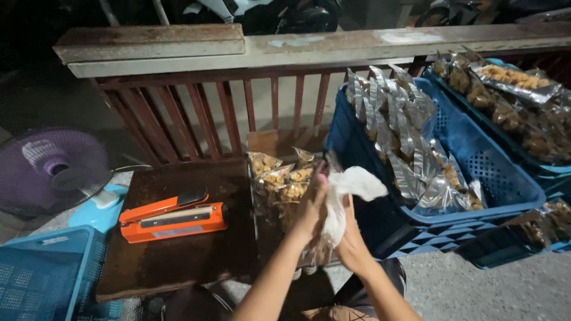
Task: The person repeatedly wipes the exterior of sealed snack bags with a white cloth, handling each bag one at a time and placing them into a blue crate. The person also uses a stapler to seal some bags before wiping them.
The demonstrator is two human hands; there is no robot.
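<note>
A: Nearest the lens, at 6 o'clock: two bare forearms rising to the hands. Left hand (310,209) and right hand (352,236) are pressed together around a white cloth (351,193).

B: Grip state?

A: Both closed on the cloth, palms facing, with a tuft poking out at the top towards 1 o'clock. Judged step: wiping the hands, not handling stock.

B: Surroundings?

A: Just behind the hands, at 11 o'clock, a small pile of clear snack bags (279,175) on the dark wooden board (178,249). At 9 o'clock, an orange heat sealer (172,221), arm slightly raised. At 3 o'clock, a blue crate (493,178) of silver-backed packets.

B: Next move's demands?

A: Judgement only: the cloth must be put down somewhere off the sealer, freeing at least one hand for a bag.
</note>
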